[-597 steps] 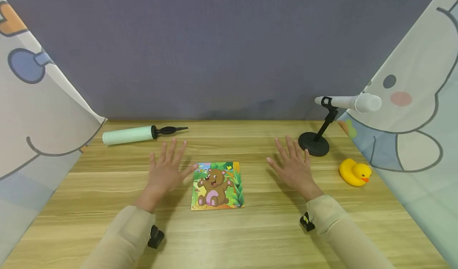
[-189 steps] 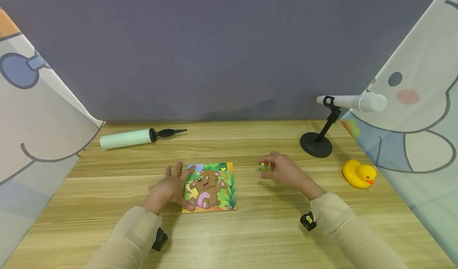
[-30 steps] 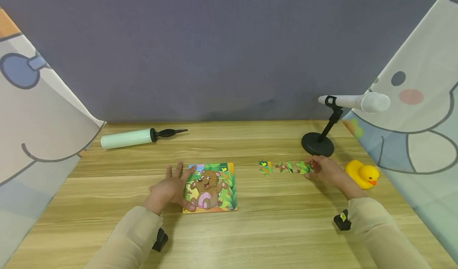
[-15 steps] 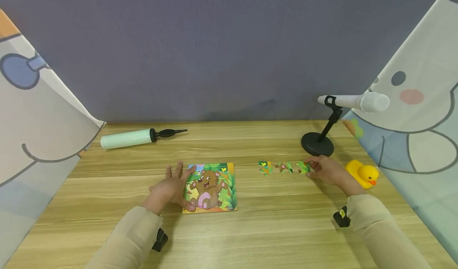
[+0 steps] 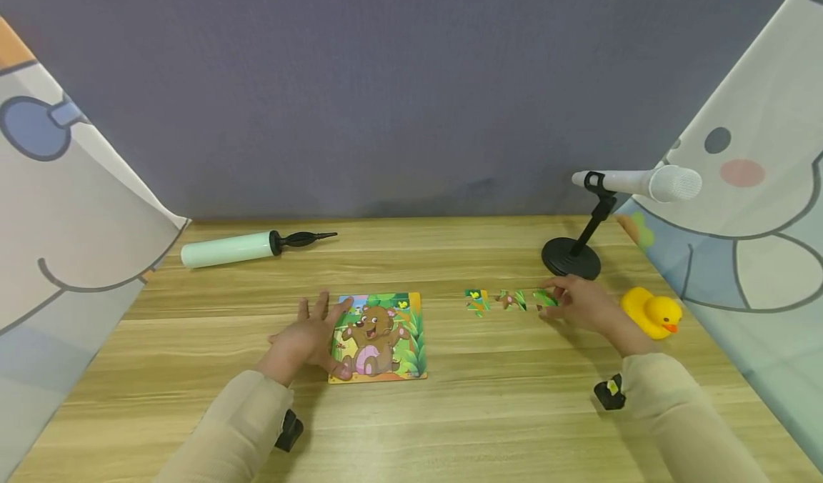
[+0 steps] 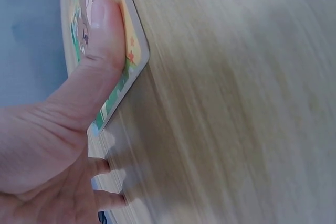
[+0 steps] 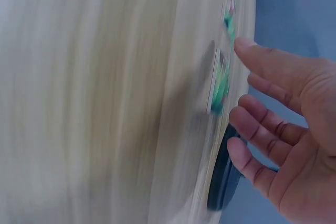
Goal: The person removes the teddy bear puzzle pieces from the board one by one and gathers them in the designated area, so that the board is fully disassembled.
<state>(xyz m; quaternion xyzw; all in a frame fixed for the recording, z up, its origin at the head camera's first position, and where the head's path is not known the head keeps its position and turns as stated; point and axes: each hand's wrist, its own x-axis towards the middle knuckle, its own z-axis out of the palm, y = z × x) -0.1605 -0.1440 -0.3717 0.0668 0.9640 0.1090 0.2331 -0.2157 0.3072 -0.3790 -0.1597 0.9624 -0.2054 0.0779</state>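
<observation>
A bear jigsaw puzzle (image 5: 379, 340) lies flat on the wooden table in the head view. My left hand (image 5: 306, 339) rests with spread fingers on its left side, the thumb pressing near the bottom left corner; the left wrist view shows that thumb (image 6: 107, 35) on the board. To the right lie three puzzle pieces in a row: a duck piece (image 5: 476, 300), a bear-paw piece (image 5: 510, 300) and a green leafy piece (image 5: 544, 299). My right hand (image 5: 581, 306) hovers around the leafy piece. In the right wrist view its fingers stand apart from that piece (image 7: 220, 87), loosely bent.
A white microphone (image 5: 643, 183) on a black stand (image 5: 571, 258) stands behind my right hand. A yellow rubber duck (image 5: 651, 313) sits beside the right wrist. A mint-green hand pump (image 5: 228, 249) lies at the back left. A grey partition (image 5: 398, 97) borders the table's back.
Since the oldest frame, three pieces have come to lie right of the puzzle. During the last second the right fingers have loosened from the leafy piece and shifted slightly left over it.
</observation>
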